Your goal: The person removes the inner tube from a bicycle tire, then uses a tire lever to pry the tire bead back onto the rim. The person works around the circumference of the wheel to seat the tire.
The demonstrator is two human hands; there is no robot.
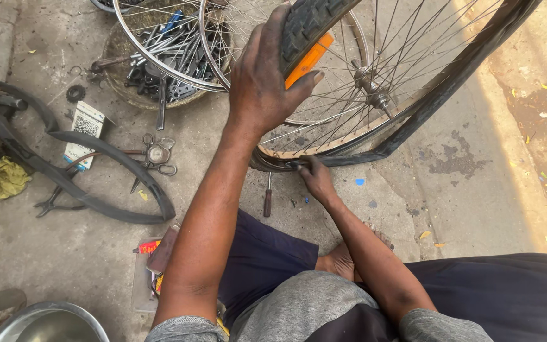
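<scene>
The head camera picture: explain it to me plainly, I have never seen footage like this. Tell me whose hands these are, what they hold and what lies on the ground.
There is no machine here. A person wears a camera on the head, so you look down along their own two arms. They sit on a grey concrete floor.

The left hand grips the top of a spoked bicycle wheel with a black tyre, which carries an orange reflector. The right hand presses at the bottom of the same rim, where the tyre hangs loose.

On the ground lie a limp black rubber inner tube, a round basket of metal tools, a screwdriver with a dark handle, a yellow rag and a steel bowl.
</scene>
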